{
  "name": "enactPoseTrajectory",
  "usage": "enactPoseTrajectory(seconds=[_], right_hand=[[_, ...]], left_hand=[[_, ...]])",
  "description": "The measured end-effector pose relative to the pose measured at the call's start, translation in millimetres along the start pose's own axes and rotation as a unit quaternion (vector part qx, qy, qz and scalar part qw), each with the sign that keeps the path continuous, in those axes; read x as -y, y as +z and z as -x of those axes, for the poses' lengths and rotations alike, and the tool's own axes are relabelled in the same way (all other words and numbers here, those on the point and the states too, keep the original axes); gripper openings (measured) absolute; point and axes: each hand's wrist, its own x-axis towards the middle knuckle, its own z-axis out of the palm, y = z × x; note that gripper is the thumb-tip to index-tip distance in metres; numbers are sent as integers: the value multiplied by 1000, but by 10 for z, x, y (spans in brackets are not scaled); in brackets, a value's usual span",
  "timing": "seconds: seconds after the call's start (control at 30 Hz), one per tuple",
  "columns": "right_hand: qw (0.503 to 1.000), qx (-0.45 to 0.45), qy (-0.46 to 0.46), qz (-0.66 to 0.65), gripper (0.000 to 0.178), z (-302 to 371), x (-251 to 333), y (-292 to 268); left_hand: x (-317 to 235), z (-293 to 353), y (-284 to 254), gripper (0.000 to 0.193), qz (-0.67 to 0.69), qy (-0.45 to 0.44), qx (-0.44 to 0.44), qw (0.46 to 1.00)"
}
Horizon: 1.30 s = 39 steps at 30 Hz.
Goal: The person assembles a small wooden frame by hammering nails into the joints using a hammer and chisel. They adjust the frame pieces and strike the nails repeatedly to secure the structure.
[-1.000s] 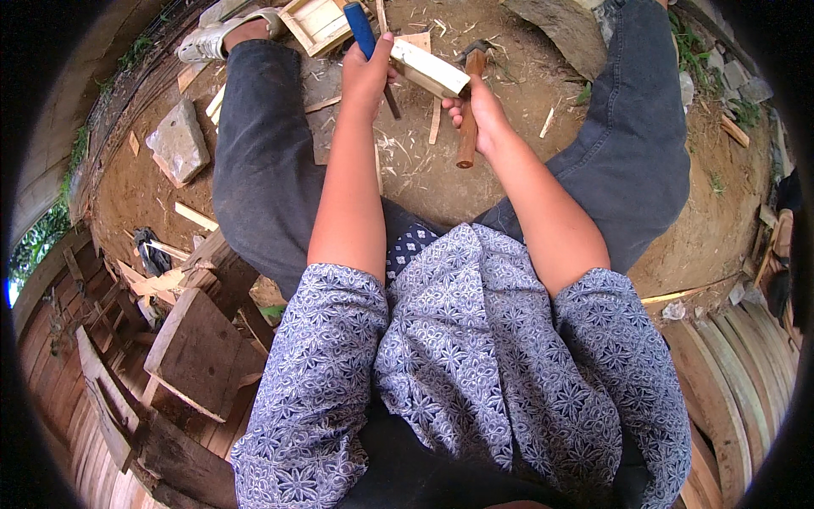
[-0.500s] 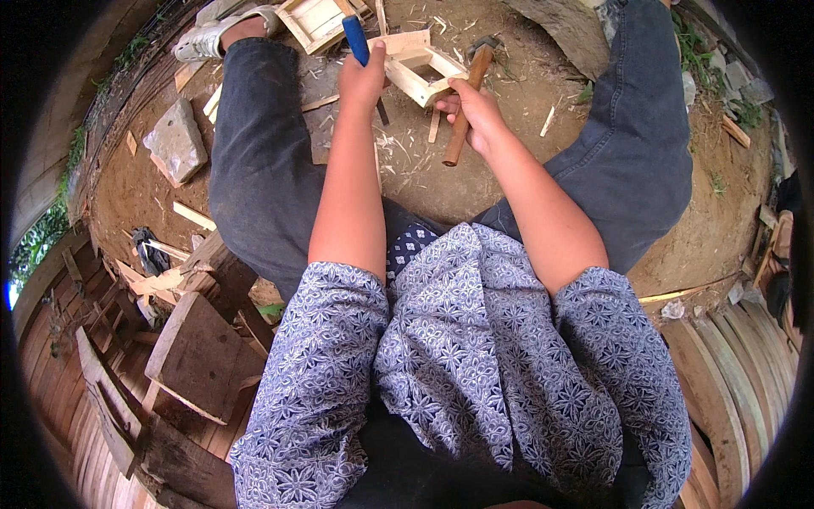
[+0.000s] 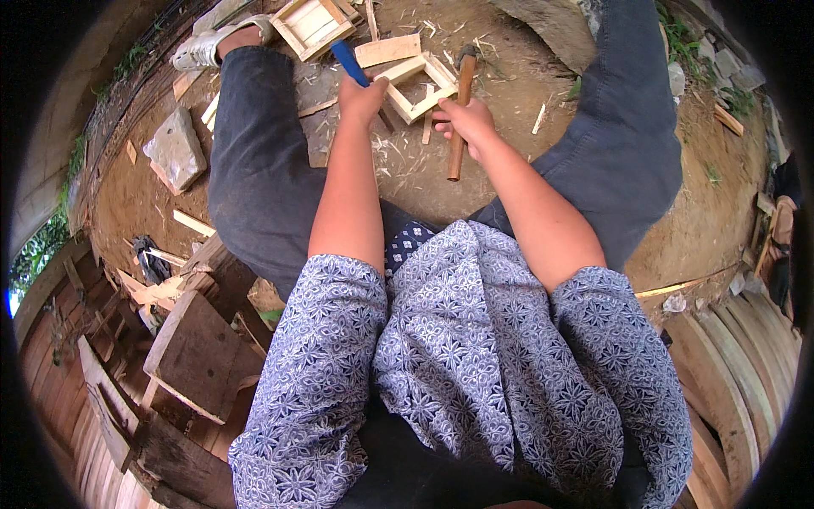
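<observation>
Between my hands is a small open square frame (image 3: 430, 104) of pale wood, tilted, with bare ground showing through its middle. My left hand (image 3: 362, 98) is closed around a blue-handled tool (image 3: 348, 61) and also touches the frame's left corner. A dark narrow strip below that hand lines up with the handle and may be its blade. Closed at the frame's right corner, my right hand (image 3: 469, 124) keeps a hammer (image 3: 464, 85) with a brown wooden handle, its dark head pointing away from me. A flat pale board (image 3: 387, 50) lies just behind the frame.
Another pale wooden box frame (image 3: 310, 30) lies at the far left, past my left knee. Wood shavings and slivers litter the dirt. A large rock (image 3: 547, 30) stands at the back, a grey stone (image 3: 176, 151) on the left. Rough planks (image 3: 203, 360) are stacked at lower left.
The square frame has turned and come slightly nearer, leaving the flat board behind it. The hammer now stands more upright and sits further left. The blue handle leans more to the left.
</observation>
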Motion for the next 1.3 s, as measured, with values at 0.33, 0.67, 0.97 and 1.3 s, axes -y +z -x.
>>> enactPoseTrajectory(seconds=[0.33, 0.67, 0.97, 1.3], right_hand=[[999, -15, -10, 47, 40, 168, -38, 3], [995, 12, -34, 90, 32, 200, -181, 74], [988, -9, -29, 150, 36, 111, -191, -35], [976, -37, -135, 170, 37, 109, -161, 27]], left_hand=[[-264, 139, 32, 43, 2, 126, -118, 985], [-64, 6, -17, 55, -95, 18, 11, 995], [-476, 230, 211, 50, -17, -76, 179, 981], [-487, 191, 56, 36, 140, 24, 128, 981]])
